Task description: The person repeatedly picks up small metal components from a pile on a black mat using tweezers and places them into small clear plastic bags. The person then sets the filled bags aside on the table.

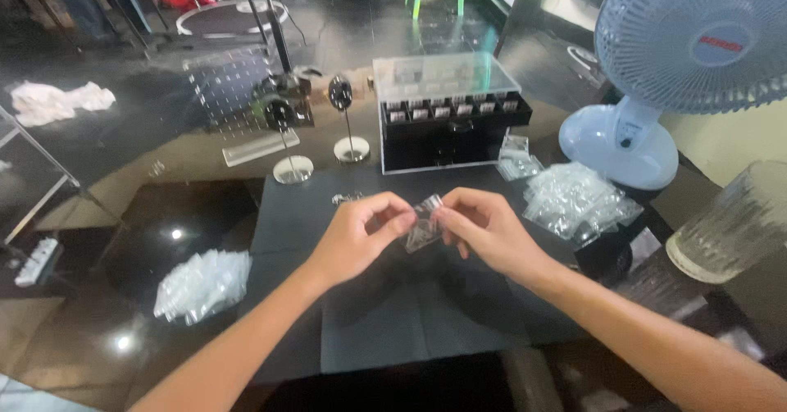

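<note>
Both hands pinched one small clear bag (424,225) over the dark mat (369,322): left hand (354,236) closed on its left edge, right hand (484,230) closed on its right (contents too small to tell). To my eye, light fingertip pressure at the mouth suited it best. Behind stood a black case (447,125), stands (350,145), a fan (648,92); bag piles (202,285) lay either side.
</note>
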